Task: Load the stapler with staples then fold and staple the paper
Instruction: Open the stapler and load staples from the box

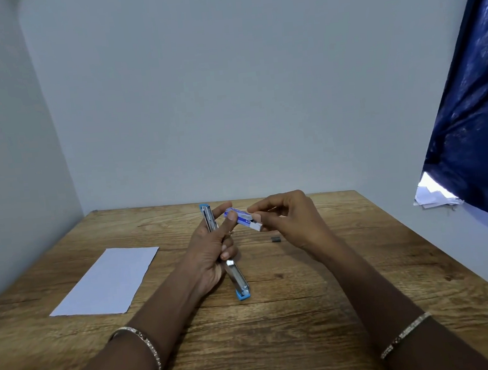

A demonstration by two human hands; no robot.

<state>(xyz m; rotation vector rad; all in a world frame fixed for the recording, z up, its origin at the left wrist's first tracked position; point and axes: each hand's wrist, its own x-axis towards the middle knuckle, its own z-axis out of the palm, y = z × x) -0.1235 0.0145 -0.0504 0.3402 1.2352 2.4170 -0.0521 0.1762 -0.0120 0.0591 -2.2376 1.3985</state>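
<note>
Still on the loading step, I'd say. Left hand [210,247] grips the stapler [237,278], which is swung open, and its thumb steadies the staple box [244,218]. Right hand [288,219] pinches the box's other end. Paper [106,283] lies flat, well left of the grip. Next: draw a strip out and seat it in the channel.

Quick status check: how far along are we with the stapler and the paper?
Done: the stapler is swung open, gripped in the left hand. In hand: the right hand pinches the staple box, its far end against the left fingers; a small dark strip, likely staples, lies on the table. Left: loading and closing, then folding and stapling the paper, which lies flat and unfolded.
</note>
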